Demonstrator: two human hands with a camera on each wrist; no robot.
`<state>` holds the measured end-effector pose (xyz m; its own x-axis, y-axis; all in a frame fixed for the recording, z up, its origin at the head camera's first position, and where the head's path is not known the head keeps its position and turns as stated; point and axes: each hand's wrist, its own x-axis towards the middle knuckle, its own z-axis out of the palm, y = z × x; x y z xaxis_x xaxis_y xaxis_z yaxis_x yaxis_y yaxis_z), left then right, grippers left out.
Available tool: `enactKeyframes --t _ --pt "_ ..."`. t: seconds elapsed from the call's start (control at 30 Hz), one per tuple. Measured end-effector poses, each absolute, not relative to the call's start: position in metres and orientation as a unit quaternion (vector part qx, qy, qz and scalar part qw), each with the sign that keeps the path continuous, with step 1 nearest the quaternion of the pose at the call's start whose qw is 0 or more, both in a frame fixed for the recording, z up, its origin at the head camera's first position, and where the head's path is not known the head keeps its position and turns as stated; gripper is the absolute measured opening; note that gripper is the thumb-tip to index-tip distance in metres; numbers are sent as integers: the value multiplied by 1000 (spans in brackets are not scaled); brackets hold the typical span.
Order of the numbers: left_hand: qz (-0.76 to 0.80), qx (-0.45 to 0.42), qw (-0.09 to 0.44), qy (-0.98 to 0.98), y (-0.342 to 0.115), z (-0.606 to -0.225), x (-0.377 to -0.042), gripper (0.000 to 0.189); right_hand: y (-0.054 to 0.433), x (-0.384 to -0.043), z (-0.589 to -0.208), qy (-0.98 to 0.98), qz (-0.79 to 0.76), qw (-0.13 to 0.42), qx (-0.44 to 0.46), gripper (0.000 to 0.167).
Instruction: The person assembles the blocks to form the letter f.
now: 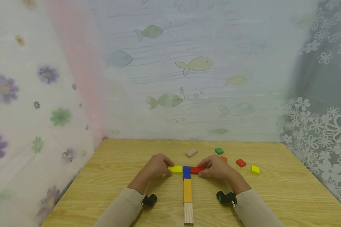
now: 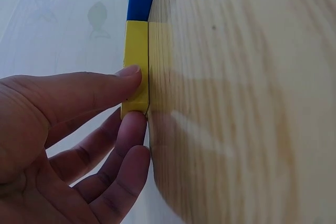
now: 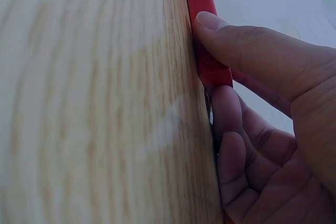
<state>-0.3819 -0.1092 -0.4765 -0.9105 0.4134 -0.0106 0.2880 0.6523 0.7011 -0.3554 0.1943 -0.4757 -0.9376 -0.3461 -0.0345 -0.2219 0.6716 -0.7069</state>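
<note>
My left hand (image 1: 157,166) pinches a yellow block (image 1: 176,170) at its outer end; in the left wrist view the thumb lies on the yellow block (image 2: 136,51). On the other side, my right hand (image 1: 216,167) pinches a red block (image 1: 196,170), its thumb along the near face of the red block (image 3: 202,3). Between them lies a blue block (image 1: 186,172), with the yellow and red blocks at its two sides. From the blue block an orange block (image 1: 188,190) and a plain wood block (image 1: 188,213) run in a line toward me.
Behind the hands on the wooden table (image 1: 125,151) lie a plain wood block (image 1: 191,153), a green block (image 1: 219,150), an orange block (image 1: 224,159), a red block (image 1: 241,162) and a yellow block (image 1: 255,170). Patterned curtains (image 1: 164,75) hang around the table.
</note>
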Motion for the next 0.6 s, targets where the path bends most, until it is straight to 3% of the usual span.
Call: enactKeyframes --t 0.6 --pt "367 189 95 906 -104 -478 -383 30 195 -355 -477 914 -366 80 -153 27"
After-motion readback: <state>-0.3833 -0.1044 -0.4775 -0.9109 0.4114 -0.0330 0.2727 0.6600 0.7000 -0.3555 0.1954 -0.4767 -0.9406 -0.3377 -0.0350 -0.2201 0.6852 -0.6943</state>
